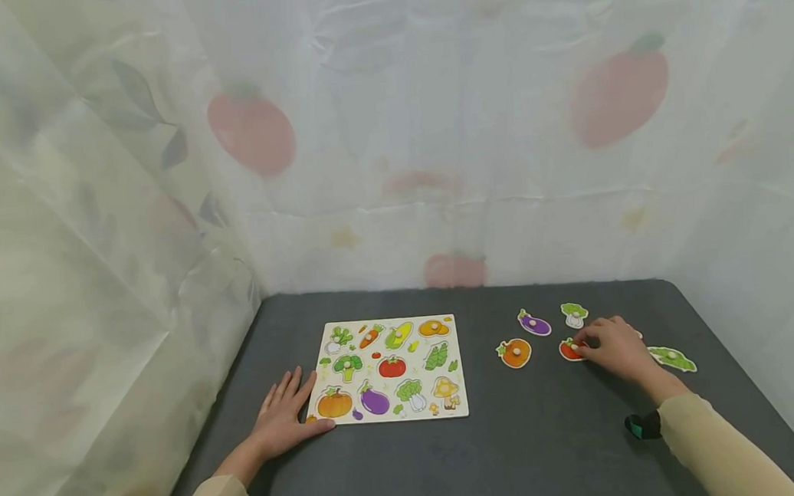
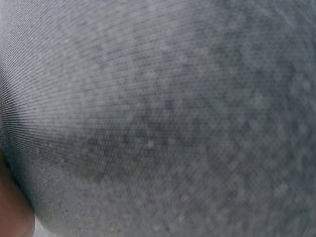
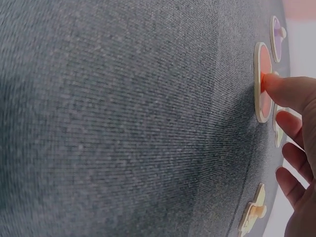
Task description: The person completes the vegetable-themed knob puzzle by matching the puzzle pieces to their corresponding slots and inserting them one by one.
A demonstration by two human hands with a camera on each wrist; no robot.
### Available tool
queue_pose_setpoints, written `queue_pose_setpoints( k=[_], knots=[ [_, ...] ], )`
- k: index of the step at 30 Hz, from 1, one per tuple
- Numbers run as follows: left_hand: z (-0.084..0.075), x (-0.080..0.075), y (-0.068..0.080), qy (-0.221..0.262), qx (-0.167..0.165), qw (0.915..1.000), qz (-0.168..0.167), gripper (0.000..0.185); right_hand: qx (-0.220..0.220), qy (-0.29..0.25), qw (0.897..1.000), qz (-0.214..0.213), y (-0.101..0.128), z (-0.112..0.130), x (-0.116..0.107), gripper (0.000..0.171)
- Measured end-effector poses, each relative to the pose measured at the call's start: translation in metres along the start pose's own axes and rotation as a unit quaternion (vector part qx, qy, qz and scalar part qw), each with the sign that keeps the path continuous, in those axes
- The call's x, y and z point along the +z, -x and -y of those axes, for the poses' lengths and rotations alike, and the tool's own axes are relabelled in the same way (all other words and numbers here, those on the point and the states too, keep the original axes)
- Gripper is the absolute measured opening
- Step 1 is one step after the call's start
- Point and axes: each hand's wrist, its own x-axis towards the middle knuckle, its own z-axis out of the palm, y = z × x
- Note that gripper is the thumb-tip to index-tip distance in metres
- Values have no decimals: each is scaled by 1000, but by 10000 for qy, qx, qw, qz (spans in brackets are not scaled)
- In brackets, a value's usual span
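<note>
A wooden puzzle board [image 1: 391, 367] printed with vegetables lies on the grey mat [image 1: 535, 438]. My left hand [image 1: 286, 413] rests flat on the mat, fingers straight, its thumb along the board's lower left corner. On the right, my right hand [image 1: 580, 348] pinches the knob of a red tomato piece [image 1: 567, 351] that lies on the mat. The right wrist view shows a fingertip [image 3: 284, 89] on that red piece [image 3: 263, 64]. The left wrist view shows only blurred mat [image 2: 163, 118].
Loose pieces lie around the right hand: an orange one [image 1: 515, 353], a purple eggplant [image 1: 534, 323], a green-white one [image 1: 574, 314] and a green pea pod [image 1: 672, 358]. Translucent printed curtains [image 1: 432, 161] close off the back and both sides.
</note>
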Motion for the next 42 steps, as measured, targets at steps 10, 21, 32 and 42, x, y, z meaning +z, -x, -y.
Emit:
queue_pose_setpoints(
  k=[10, 21, 32, 42],
  knots=[
    [1, -1, 1, 37, 43, 10000, -38, 111, -104, -23, 9999, -83, 1, -1, -1, 9],
    [3, 1, -1, -36, 10, 10000, -10, 113, -130, -101, 9995, -272, -11, 16, -7, 9],
    [3, 2, 0, -79, 49, 10000, -36, 112, -847, -277, 9939, -643, -57, 107, 15, 9],
    [3, 2, 1, 91, 222, 9995, -214, 112, -1068, -358, 9930, -352, -87, 191, 45, 8]
  ],
)
